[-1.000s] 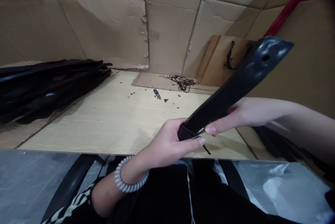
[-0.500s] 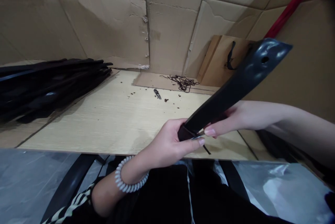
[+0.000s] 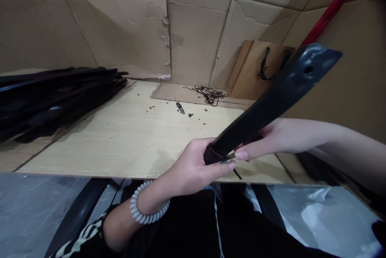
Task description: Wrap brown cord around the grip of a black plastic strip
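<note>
From my end of the feed, the left hand [image 3: 189, 171] has its fingers curled tight round the lower end of a black moulded strip [image 3: 271, 107], which angles up and right over the pale wood tabletop [image 3: 105, 141]. The right hand [image 3: 268, 139] supports it from below, with its thumb and a finger pinched in close by a tiny steel blade [image 3: 230, 156]. The view's pretty poor there, but I think that hand's holding the blade. A dark loose thread [image 3: 238, 174] hangs just below. Biggest risk as I see it: that blade sits right by the left thumb, so one slip could nick skin or gouge the strip. Tugging the thread could also snag it.
</note>
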Action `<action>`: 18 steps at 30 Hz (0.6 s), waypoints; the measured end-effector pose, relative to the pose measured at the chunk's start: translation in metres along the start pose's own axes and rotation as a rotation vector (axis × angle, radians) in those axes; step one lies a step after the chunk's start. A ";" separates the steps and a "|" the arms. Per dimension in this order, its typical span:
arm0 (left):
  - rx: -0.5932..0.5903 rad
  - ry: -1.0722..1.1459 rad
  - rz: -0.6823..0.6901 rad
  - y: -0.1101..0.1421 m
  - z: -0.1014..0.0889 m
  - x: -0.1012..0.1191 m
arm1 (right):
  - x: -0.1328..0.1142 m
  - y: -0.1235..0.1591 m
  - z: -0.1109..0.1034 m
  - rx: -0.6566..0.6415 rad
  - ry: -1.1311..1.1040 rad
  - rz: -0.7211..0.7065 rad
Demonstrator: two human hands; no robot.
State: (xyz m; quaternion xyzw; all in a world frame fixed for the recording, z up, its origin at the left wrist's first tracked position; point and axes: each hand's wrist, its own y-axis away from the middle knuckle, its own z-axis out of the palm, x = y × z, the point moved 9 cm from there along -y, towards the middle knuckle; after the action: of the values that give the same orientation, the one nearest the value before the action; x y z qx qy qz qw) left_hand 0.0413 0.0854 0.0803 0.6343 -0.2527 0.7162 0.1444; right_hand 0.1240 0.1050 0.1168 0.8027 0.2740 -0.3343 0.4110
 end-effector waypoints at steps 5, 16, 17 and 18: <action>0.007 -0.043 0.005 0.001 0.001 0.001 | -0.007 0.001 0.000 -0.029 0.007 -0.040; -0.024 -0.010 0.010 0.000 0.002 -0.003 | -0.007 0.003 -0.002 -0.001 0.018 -0.080; -0.025 -0.015 0.012 0.001 0.002 -0.003 | -0.008 0.003 -0.002 -0.003 0.022 -0.084; -0.024 -0.020 0.012 0.001 0.001 -0.003 | -0.009 0.002 -0.002 0.002 0.039 -0.089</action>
State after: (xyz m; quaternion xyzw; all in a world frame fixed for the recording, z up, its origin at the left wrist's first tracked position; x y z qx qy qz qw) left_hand 0.0422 0.0842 0.0778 0.6380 -0.2668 0.7076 0.1452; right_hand 0.1207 0.1043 0.1253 0.7965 0.3170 -0.3366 0.3896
